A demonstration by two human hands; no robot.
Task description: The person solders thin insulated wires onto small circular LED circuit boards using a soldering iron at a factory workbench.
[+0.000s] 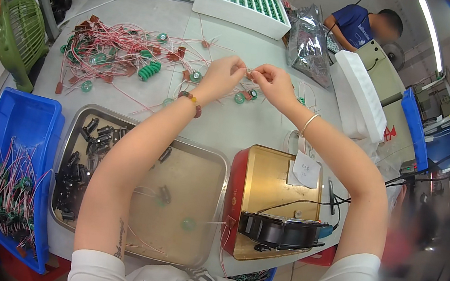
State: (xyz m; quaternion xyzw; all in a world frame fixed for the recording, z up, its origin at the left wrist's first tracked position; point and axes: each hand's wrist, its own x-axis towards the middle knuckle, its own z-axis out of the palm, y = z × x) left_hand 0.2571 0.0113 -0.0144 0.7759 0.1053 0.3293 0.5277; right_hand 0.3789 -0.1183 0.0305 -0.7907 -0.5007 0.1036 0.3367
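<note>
Pink-leaded coil (249, 74) is being pinched between my left hand (220, 76) and right hand (271, 83) mid-table; tangled pile (115, 54) toward the far-left edge remains, finished bundles are filling blue bin (27, 122).

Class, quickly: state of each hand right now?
Left hand: closed, pinching a thin wire.
Right hand: closed, pinching the same wire.
</note>
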